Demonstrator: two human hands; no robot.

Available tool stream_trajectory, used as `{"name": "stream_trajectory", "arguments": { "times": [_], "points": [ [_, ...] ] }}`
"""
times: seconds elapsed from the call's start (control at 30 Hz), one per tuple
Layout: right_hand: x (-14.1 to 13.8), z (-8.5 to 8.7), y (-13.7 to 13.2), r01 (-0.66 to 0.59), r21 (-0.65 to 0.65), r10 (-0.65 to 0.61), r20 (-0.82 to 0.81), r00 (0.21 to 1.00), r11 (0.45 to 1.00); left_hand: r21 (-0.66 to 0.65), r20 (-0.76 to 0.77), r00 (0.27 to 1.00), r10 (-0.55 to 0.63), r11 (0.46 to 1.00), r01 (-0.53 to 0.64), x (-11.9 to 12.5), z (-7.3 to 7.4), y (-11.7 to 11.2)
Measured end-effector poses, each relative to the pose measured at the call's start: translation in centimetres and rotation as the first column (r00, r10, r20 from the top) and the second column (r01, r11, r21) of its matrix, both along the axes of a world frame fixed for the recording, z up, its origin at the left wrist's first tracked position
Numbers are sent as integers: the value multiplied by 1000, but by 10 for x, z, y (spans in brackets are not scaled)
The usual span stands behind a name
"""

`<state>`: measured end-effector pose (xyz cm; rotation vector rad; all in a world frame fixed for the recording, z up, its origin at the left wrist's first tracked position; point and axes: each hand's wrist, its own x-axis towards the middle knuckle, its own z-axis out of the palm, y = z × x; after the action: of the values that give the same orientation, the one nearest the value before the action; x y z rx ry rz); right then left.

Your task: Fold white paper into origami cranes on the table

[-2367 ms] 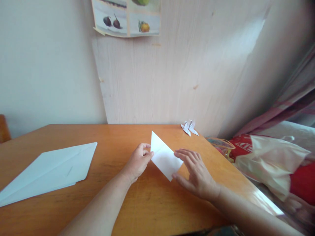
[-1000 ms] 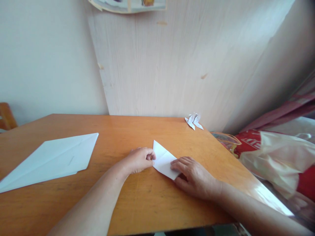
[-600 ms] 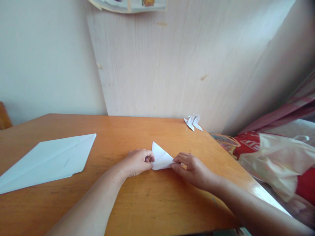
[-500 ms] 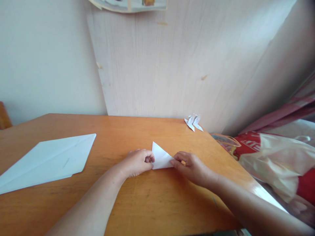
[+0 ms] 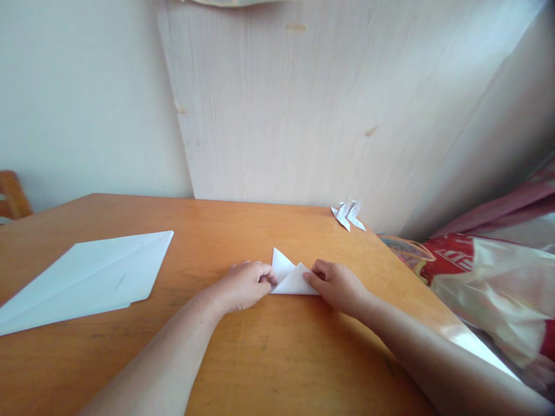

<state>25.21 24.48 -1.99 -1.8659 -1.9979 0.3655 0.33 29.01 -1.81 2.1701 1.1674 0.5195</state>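
White folded paper (image 5: pixel 295 283) lies between my left hand (image 5: pixel 250 284) and right hand (image 5: pixel 341 287), in from the right edge of the table (image 5: pixel 260 358), long side running left-right; each pinches its nearer end.

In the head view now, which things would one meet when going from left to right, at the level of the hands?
Large white paper sheets, left hand, small folded paper, right hand, cream-coloured plastic.
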Motion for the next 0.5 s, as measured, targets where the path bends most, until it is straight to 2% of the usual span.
{"name": "stream_trajectory", "arguments": {
  "times": [0.17, 0.33, 0.5],
  "points": [
    [-1, -3, -4, 6, 4, -6, 30, 1000, 1000, 4, 35, 999, -8, 1000, 8, 0, 5, 0],
    [-4, -4, -6, 7, 23, -8, 52, 999, 1000, 11, -55, 998, 0, 1000, 1, 1, 7, -4],
    [-7, -2, -9, 11, 16, -12, 70, 997, 1000, 20, -62, 998, 26, 999, -25, 5, 6, -8]
  ]
}}
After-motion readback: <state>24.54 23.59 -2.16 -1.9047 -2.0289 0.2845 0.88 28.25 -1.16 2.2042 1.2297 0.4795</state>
